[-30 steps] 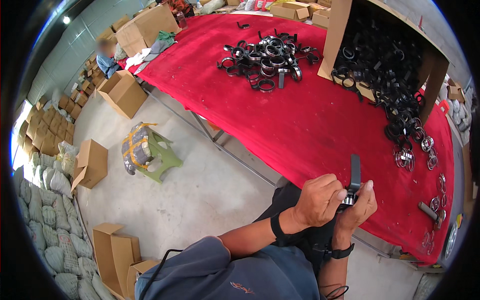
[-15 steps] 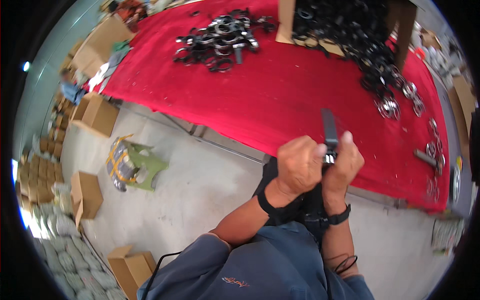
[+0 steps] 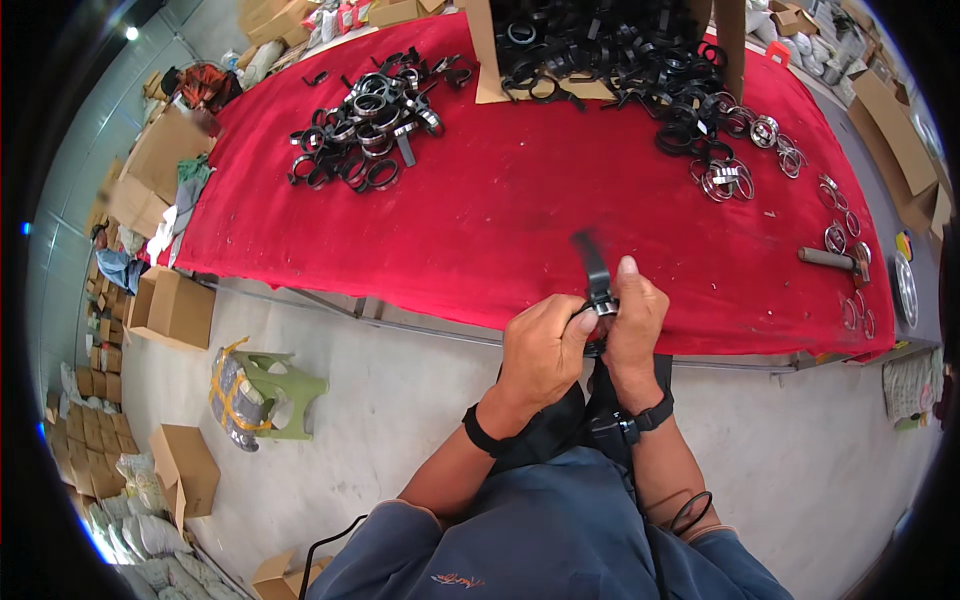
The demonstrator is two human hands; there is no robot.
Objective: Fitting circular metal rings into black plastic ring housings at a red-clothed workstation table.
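Both hands meet in front of the person's chest, just short of the near edge of the long table draped in red cloth (image 3: 520, 210). The left hand (image 3: 540, 350) and the right hand (image 3: 632, 325) are closed around a small black strap with a metal buckle (image 3: 597, 285), its free end sticking up between the thumbs, seemingly pinched from both sides so the fitting stays steady while fingers work it. On the cloth well beyond lie a loose heap of black rings and straps (image 3: 370, 115), a tipped cardboard box spilling more black bands (image 3: 620, 50), and shiny metal rings (image 3: 735, 175) toward the right, near a hammer with a wooden handle (image 3: 835, 258)
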